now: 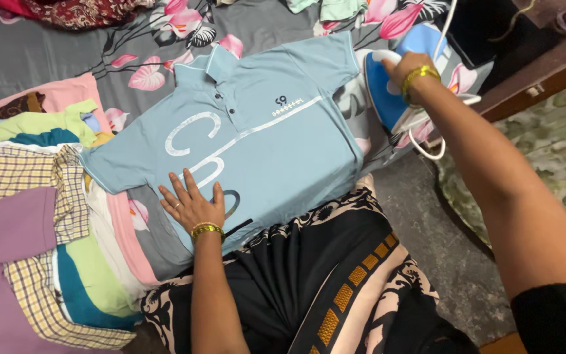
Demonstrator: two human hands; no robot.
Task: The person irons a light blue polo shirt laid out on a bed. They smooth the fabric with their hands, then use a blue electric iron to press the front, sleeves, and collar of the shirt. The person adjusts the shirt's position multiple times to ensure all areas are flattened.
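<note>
Light blue polo shirt (263, 124) spread flat on floral grey bedsheet (54, 52), both hands on the job.
Left hand (191, 204) pressed flat on shirt's lower hem, fingers (179, 187) spread open, gripping nothing. Right hand (406, 67) reaches far right, wrapped over the blue and white iron (384, 98) standing just beside the shirt's sleeve; exact finger closure hidden. Stack of folded clothes (40, 216) lies left of the shirt.

Hands (191, 204) on polo shirt (257, 124), iron (388, 92)
</note>
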